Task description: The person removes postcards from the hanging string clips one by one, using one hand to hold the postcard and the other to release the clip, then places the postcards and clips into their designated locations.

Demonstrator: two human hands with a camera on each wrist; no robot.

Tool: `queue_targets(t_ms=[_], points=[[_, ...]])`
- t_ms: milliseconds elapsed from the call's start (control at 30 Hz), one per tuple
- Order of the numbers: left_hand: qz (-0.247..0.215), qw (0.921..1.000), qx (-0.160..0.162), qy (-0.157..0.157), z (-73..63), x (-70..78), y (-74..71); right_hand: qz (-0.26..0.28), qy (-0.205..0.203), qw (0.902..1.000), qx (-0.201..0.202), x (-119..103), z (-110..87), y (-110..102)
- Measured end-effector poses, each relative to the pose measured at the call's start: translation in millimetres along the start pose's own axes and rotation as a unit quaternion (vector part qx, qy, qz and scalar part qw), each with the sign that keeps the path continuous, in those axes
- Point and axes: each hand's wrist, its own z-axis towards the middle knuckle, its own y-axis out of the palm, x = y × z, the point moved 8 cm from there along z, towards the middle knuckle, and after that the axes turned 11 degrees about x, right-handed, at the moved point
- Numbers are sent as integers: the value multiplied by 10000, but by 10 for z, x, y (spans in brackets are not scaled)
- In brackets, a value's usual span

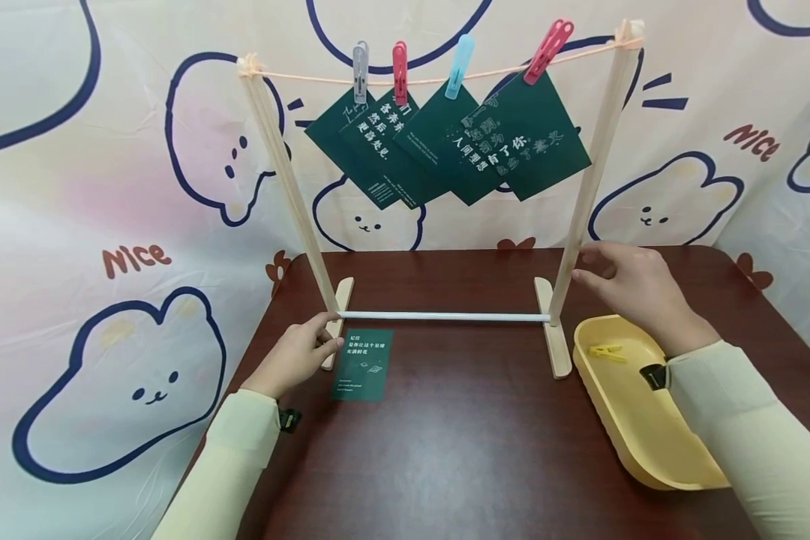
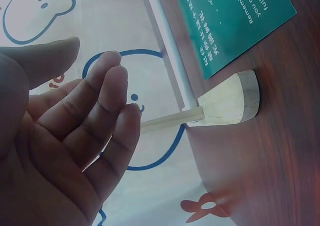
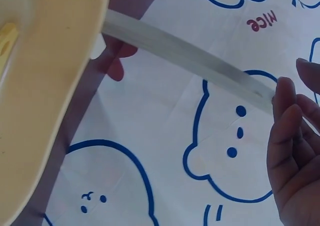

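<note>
A wooden drying rack with two posts, the left post [image 1: 285, 169] and the right post [image 1: 595, 172], carries a cord [image 1: 304, 76]. Several dark green cards [image 1: 536, 150] hang from it by clothespins [image 1: 400, 73]. My left hand [image 1: 293, 358] hovers by the left foot of the rack, fingers loosely bent and nothing in them, as the left wrist view confirms. Just right of its fingertips a green printed card [image 1: 363, 367] lies on the table. Beside the lower right post is my right hand [image 1: 637, 289], fingers loosely curled and holding nothing; whether they touch the post is unclear.
A yellow tray [image 1: 604, 409] stands at the right under my right forearm, with a yellow clothespin [image 1: 605, 352] inside. A white rod [image 1: 445, 317] joins the rack's feet low across the brown table [image 1: 459, 450]. Behind hangs a cartoon-printed cloth [image 1: 135, 375].
</note>
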Motion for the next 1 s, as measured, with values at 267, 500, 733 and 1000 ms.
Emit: queue_targets(t_ms=[267, 500, 733, 1000], points=[[12, 10000, 85, -30, 40, 38, -25, 63, -376, 9991, 161, -218, 102, -17], [84, 9998, 150, -26, 70, 71, -47, 87, -579, 9981, 168, -349, 191, -45], [72, 9997, 229, 40, 93, 120, -78, 21, -768, 9967, 273, -512, 292, -111], [140, 9986, 476, 170, 124, 165, -130, -25, -1145, 9926, 410, -744, 350, -154]])
